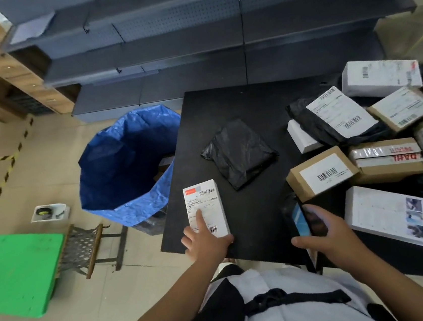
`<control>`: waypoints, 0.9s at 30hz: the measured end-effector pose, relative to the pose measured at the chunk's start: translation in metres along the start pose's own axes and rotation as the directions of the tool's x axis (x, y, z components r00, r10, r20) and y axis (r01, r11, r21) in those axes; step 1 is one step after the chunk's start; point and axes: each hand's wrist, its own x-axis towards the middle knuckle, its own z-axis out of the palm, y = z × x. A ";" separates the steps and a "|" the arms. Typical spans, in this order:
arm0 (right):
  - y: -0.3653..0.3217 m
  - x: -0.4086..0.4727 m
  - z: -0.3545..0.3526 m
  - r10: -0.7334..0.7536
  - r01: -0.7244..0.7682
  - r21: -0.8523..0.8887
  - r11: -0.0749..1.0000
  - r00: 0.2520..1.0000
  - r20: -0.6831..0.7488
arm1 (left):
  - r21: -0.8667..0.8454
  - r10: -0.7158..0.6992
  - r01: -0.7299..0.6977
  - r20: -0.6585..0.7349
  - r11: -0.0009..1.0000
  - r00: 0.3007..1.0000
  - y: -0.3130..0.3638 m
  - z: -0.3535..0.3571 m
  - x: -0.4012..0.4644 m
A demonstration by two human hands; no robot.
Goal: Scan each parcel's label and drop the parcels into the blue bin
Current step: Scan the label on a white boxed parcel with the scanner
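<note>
**White box pinned flat for the scan**

The left hand (205,236) rests on the near end of a white box (205,208) at the near-left corner of the black table (227,100). Its forefinger lies straight along the label and the other fingers curl at the box's near edge. The box lies label up, barcodes showing, probably so the code faces the reader and the box cannot slide.

The right hand (327,234) grips a dark scanner (300,217), fingers wrapped round its body, its lit screen tilted toward the person. It is near the box but not over it, so I judge the scan is being lined up rather than done.

The bin (116,168), a blue woven sack with its mouth held wide, stands on the floor hard against the table's left edge, just beside the box. That placing looks deliberate: a scanned parcel need only be pushed or lifted a short way left to drop in. Something pale already lies inside, though I cannot tell what.

A black bag (240,153) lies alone mid-table, no label showing on its upper face; it may need turning over. The remaining parcels (366,137) are heaped at the right, within the right hand's reach, most with labels up.
</note>
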 end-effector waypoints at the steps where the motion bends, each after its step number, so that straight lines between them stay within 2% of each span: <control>1: 0.001 0.004 0.001 -0.010 0.010 0.007 1.000 1.000 0.006 | 0.020 0.001 -0.001 -0.002 1.000 1.000 -0.002 -0.002 0.000; 5: -0.006 0.015 0.012 -0.046 0.045 0.051 0.998 0.998 0.034 | -0.010 0.016 -0.016 0.008 1.000 1.000 -0.029 -0.019 0.000; 8: -0.013 0.026 0.025 -0.055 0.049 0.071 0.996 0.995 0.084 | -0.159 -0.034 0.035 0.009 0.987 0.999 -0.050 -0.033 0.006; 13: -0.032 0.045 0.054 -0.057 0.053 0.038 0.998 0.990 0.126 | -0.315 -0.036 0.020 -0.044 0.949 0.998 -0.069 -0.060 0.032; 19: -0.066 0.065 0.107 -0.021 0.020 0.012 1.000 0.999 0.040 | -0.491 -0.051 -0.003 -0.095 0.871 0.994 -0.108 -0.124 0.114; 24: -0.099 0.078 0.160 0.012 -0.009 0.050 0.999 0.997 -0.071 | -0.594 -0.068 0.044 -0.019 0.803 0.997 -0.155 -0.182 0.200; 27: -0.118 0.088 0.193 0.013 -0.003 0.072 0.997 0.992 -0.128 | -0.572 -0.074 0.071 0.018 0.818 0.997 -0.173 -0.206 0.248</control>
